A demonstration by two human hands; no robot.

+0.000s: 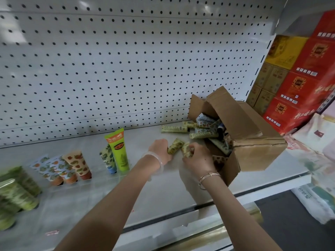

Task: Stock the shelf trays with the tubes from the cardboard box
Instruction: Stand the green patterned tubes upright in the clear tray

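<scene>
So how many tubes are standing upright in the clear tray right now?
5 clearly: three fruit-print tubes side by side, a leaf-print tube, and a bright green tube beside it. Blurred green ones farther left may add more.

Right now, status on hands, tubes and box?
Left hand and right hand each grip a tube. Box tipped, tubes spilling. Trays part-stocked. Nothing in the way.
</scene>
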